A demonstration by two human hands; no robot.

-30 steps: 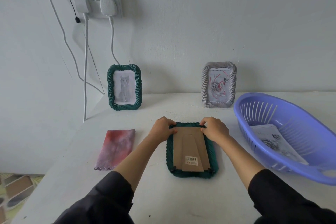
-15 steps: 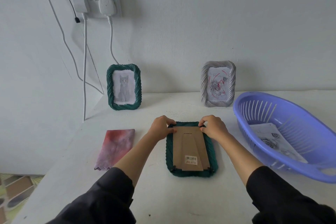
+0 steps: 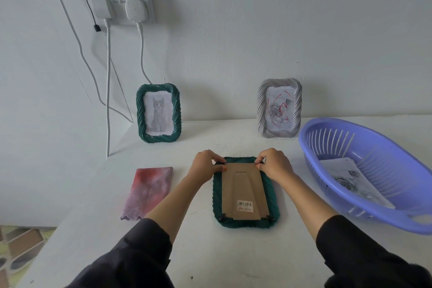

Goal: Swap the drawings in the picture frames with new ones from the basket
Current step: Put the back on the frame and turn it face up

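Both hands work the far end of a dark green, rope-textured picture frame (image 3: 245, 192) lying face down on the white table (image 3: 210, 252). The left hand (image 3: 205, 166) has its fingers curled, fingertips pressed onto the frame's far left corner at the edge of the brown cardboard backing board (image 3: 243, 192). The right hand (image 3: 274, 163) mirrors it at the far right corner, fingertips pinched at the board's edge. Whether either hand grips a tab cannot be told.

The backing board carries a folded stand and a barcode sticker (image 3: 245, 205) at the end away from the hands.

Left of the grip, apart from the frame, lies a pink-and-lilac folded cloth (image 3: 147, 192). Right of it sits a lilac plastic slotted basket (image 3: 374, 170) holding a sheet with a rose drawing (image 3: 350, 180).

Beyond the hands, against the wall, two frames stand upright: a green one with a cat drawing (image 3: 159, 113) to the left, and a grey-white one with a rose drawing in red lines (image 3: 279, 109) to the right.
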